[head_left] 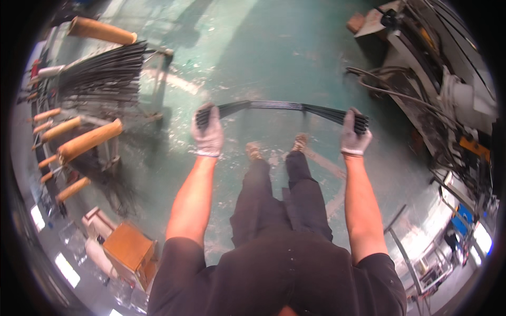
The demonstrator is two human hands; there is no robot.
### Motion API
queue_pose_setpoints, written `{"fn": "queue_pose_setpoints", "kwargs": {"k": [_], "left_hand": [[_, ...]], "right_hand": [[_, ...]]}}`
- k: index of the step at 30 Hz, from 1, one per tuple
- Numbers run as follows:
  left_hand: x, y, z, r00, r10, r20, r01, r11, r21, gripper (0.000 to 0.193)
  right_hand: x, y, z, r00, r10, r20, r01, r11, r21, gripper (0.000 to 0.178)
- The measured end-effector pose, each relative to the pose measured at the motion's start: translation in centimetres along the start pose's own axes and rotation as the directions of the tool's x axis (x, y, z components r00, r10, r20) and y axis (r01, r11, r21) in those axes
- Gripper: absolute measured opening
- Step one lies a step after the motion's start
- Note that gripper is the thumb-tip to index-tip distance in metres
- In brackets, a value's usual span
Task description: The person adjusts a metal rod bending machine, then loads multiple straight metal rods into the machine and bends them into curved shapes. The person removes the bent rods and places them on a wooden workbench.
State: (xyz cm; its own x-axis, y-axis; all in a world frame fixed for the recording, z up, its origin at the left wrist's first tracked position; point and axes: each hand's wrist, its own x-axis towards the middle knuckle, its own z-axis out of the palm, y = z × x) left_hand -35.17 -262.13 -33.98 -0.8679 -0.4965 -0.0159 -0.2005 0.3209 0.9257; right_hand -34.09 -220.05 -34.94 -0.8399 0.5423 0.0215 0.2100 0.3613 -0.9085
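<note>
A: Head view, looking down. Left hand (208, 132), in a grey-white work glove, closed around the left end of a bundle of thin dark metal rods (279, 108). Agree?

B: Agreed. Right hand (354, 134), same kind of glove, closed around the right end. The bundle runs level between the two fists, held out in front of the body, above the green painted concrete floor (263, 47). The rods fan a little at each end.

A: Position of the bundle in frame: just above centre, spanning from about 10 to 2 o'clock of the person's two brown shoes (276, 146), which stand below it.

B: Both forearms bare, coming up from the lower edge. Dark trousers, dark shirt.

A: At 10 o'clock from the left hand, well apart: a rack with a stack of similar dark rods (103, 73) lying on it.

B: Around that rack, tan cylindrical rollers (89, 141) stick out toward the camera, several in a column down the left side.

A: At 2 to 3 o'clock from the right hand: a grey machine with hoses and cables (416, 79).

B: At 7 o'clock, near the left elbow: an orange-brown wooden box (129, 247) on the floor.
</note>
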Motion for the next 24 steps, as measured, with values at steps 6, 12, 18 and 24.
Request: {"fn": "queue_pose_setpoints", "kwargs": {"k": [6, 12, 18, 24], "left_hand": [[-0.3, -2.2, -0.2, 0.998, 0.02, -0.059, -0.019, 1.0, 0.013, 0.024], [-0.1, -2.4, 0.5, 0.997, 0.015, -0.073, -0.019, 0.999, -0.05, 0.026], [-0.8, -1.9, -0.3, 0.999, 0.039, 0.015, -0.04, 0.997, 0.064, 0.024], [-2.6, -0.1, -0.1, 0.983, -0.086, -0.161, 0.063, 0.987, -0.146, 0.017]], "right_hand": [[0.5, 0.4, -0.6, 0.992, -0.125, -0.015, 0.121, 0.981, -0.154, 0.023], [0.6, -0.8, -0.9, 0.981, -0.193, -0.013, 0.181, 0.94, -0.288, 0.017], [0.7, 0.4, -0.4, 0.996, -0.087, 0.008, 0.087, 0.991, -0.098, 0.017], [0.6, -0.4, -0.4, 0.995, -0.063, 0.078, 0.063, 0.998, 0.004, 0.024]]}}
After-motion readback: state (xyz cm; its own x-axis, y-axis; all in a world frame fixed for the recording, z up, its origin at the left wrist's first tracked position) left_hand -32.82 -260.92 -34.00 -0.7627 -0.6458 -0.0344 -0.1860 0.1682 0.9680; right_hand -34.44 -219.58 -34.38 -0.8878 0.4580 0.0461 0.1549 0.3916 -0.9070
